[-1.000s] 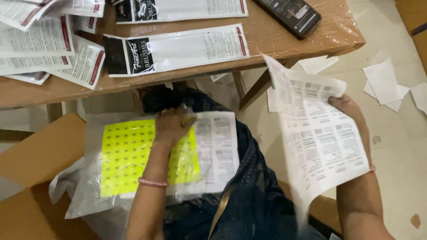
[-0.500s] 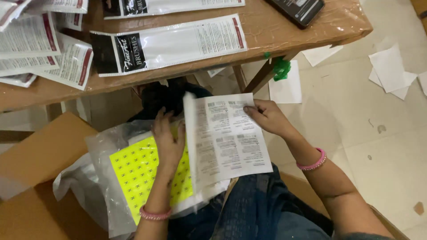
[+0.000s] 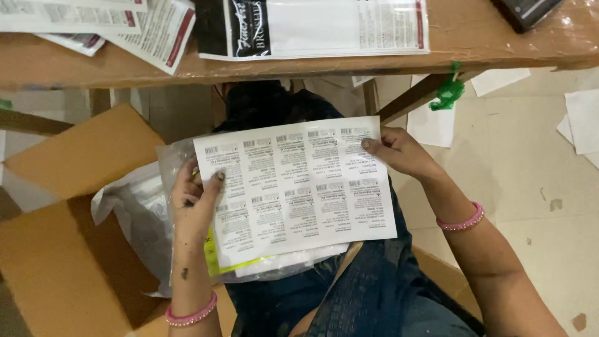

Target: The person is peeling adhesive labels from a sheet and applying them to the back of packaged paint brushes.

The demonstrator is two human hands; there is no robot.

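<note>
Two bare hands hold a white rectangular sheet of printed labels [image 3: 296,190] flat over the lap: left hand [image 3: 194,198] pinching its left edge, right hand [image 3: 399,151] gripping the upper right corner, above a yellow sticker sheet [image 3: 215,259] in clear plastic.

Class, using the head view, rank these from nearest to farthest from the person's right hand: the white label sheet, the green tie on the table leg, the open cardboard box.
1. White label sheet: held at its right edge by the right hand.
2. Green tie: above, on the table leg.
3. Open cardboard box: far left.
</note>
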